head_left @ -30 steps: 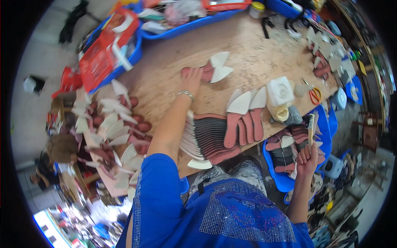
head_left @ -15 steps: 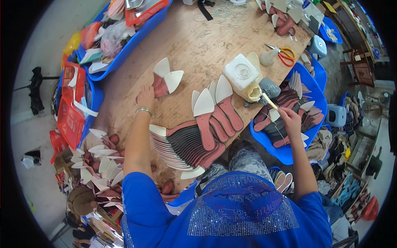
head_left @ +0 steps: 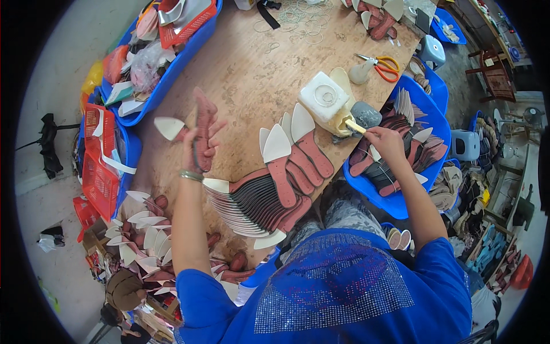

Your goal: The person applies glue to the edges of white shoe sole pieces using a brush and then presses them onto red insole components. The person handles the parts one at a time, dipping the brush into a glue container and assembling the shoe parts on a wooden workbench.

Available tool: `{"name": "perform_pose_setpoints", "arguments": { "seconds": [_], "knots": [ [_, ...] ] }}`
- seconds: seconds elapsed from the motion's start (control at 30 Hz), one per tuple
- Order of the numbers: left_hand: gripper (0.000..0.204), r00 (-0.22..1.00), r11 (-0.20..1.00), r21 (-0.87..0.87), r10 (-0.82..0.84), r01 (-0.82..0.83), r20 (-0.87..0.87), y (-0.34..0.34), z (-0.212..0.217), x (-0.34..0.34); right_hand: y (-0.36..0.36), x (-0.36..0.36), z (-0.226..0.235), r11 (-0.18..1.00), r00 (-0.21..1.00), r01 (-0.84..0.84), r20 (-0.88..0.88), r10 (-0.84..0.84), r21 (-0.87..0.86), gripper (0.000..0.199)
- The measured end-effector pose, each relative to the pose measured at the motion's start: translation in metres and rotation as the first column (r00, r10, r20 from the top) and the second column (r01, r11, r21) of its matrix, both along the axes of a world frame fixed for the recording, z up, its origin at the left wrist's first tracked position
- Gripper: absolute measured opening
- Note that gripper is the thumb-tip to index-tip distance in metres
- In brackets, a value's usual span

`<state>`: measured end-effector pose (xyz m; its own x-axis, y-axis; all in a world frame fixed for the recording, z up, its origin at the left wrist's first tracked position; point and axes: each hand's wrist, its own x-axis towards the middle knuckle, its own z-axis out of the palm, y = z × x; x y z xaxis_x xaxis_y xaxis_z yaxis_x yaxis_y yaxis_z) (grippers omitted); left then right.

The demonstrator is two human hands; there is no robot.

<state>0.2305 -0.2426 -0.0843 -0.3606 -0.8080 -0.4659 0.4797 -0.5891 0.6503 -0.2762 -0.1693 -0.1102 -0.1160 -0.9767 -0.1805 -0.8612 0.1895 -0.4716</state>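
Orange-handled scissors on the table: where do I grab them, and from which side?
Hold the scissors by their orange handles, probably best coming from the right edge of the table: the loops point that way, while the pointed blades face left, away from you.

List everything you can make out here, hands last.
Held sole piece: at least one, reddish, left hand
Sole pieces: many, reddish and white, table's near edge and left
Table: one, tan, centre
Stick: one, cream, in right hand
Container: one, white, table's right side
Lump: one, grey, beside container
Hand tool: one, orange handles, table's right edge
Tubs: several, blue, left and right
Baskets: at least two, red, left
Chair: one, brown, right
Small clutter: uncounted, mixed, around
Left hand: one, above table
Right hand: one, right of container
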Motion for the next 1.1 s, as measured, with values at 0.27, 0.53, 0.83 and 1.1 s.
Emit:
{"name": "perform_pose_setpoints", "arguments": {
  "seconds": [0.27, 0.53, 0.83, 1.1],
  "knots": [
    [0.061, 0.990, 0.993, 0.120, 0.025, -0.009, -0.137, 0.100, 0.057, -0.128, -0.014, 0.006, -0.019, 0.977, 0.978, -0.183, -0.118, 0.170, -0.106, 0.022],
    [0.055, 0.943, 0.973, 0.213, 0.145, -0.082, -0.300, 0.192, 0.039, -0.180, -0.005, 0.001, -0.017, 0.918, 0.916, -0.343, -0.289, 0.279, -0.200, 0.016],
    [0.040, 0.948, 0.955, 0.286, 0.158, -0.076, -0.276, 0.215, 0.059, -0.204, 0.053, -0.019, 0.006, 0.888, 0.951, -0.308, -0.141, 0.276, -0.340, 0.016],
    [0.037, 0.966, 0.973, 0.210, 0.145, -0.099, -0.216, 0.240, 0.084, -0.213, 0.071, 0.061, 0.099, 0.666, 0.705, -0.440, 0.228, 0.672, -0.603, 0.011]
  ]
}}
